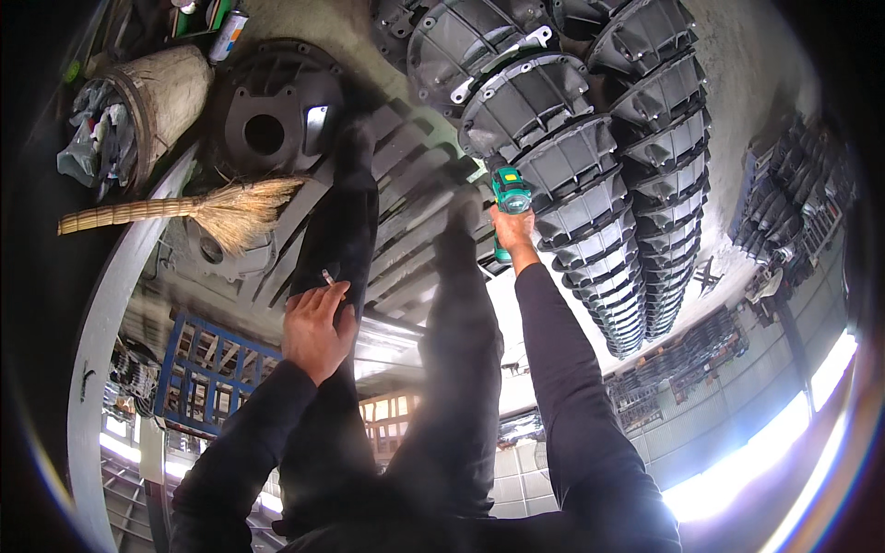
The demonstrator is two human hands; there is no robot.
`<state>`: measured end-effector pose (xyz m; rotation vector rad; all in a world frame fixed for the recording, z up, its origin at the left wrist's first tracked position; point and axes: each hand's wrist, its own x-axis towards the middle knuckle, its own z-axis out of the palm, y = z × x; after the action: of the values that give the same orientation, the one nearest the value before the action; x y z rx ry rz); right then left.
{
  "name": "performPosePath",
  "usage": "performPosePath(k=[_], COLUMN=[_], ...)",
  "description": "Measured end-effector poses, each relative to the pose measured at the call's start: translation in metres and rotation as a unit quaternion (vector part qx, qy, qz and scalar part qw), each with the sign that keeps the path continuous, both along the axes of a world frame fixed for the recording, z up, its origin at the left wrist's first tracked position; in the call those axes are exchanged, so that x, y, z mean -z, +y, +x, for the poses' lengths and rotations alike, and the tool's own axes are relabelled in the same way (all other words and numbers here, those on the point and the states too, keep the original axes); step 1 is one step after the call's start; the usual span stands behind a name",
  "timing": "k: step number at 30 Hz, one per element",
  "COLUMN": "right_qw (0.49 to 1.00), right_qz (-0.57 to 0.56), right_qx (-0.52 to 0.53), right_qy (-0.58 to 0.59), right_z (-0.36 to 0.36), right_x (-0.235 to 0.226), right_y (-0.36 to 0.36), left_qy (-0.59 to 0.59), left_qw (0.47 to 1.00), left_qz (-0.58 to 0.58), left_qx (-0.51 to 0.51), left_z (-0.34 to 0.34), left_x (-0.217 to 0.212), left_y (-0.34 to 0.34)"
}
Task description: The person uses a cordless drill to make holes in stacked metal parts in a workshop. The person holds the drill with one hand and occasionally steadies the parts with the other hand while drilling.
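Observation:
My left hand (318,330) lies over my left leg with its fingers curled. A lit-looking cigarette (328,276) sticks out from between them. My right hand (513,228) is wrapped round the grip of a green cordless drill (513,192). The drill's dark front end points away from me, beside the nearest stack of dark cast bell-shaped housings (525,106). Whether its tip touches a housing, I cannot tell. A second stack of such housings (659,120) stands to the right of the first.
A straw hand broom (241,210) lies at the left below a worn bin (171,101) stuffed with plastic. Another dark housing (277,106) lies flat beside the bin. A can (228,37) stands at the far left. A blue metal crate (214,373) is at the lower left.

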<state>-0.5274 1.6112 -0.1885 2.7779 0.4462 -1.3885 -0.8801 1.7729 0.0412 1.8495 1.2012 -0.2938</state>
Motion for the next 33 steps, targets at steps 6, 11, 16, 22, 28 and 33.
performPosePath(k=[6,11,16,22,28,33], right_qw=[0.999,0.997,0.998,0.994,0.994,1.0], right_qz=[0.016,0.003,-0.042,-0.093,-0.071,0.004], right_qx=[0.045,0.081,0.043,0.046,0.071,0.011], right_qy=[-0.013,-0.007,-0.023,0.043,0.035,0.004], right_z=[-0.004,-0.002,-0.001,0.004,-0.002,-0.009], right_x=[0.011,0.033,0.03,-0.016,-0.034,-0.037], right_y=[-0.013,-0.032,-0.026,0.016,0.033,0.025], left_qy=[0.004,-0.002,0.007,0.031,0.052,0.064], left_qw=[1.0,1.0,0.999,0.997,0.992,0.989], left_qz=[-0.021,-0.007,-0.02,-0.023,0.001,0.001], left_qx=[0.011,0.025,0.04,0.073,0.115,0.134], left_z=[-0.004,0.0,0.004,0.005,0.008,0.008], left_x=[0.001,0.003,0.003,0.002,0.006,0.006], left_y=[0.007,0.008,0.004,-0.001,-0.007,-0.012])
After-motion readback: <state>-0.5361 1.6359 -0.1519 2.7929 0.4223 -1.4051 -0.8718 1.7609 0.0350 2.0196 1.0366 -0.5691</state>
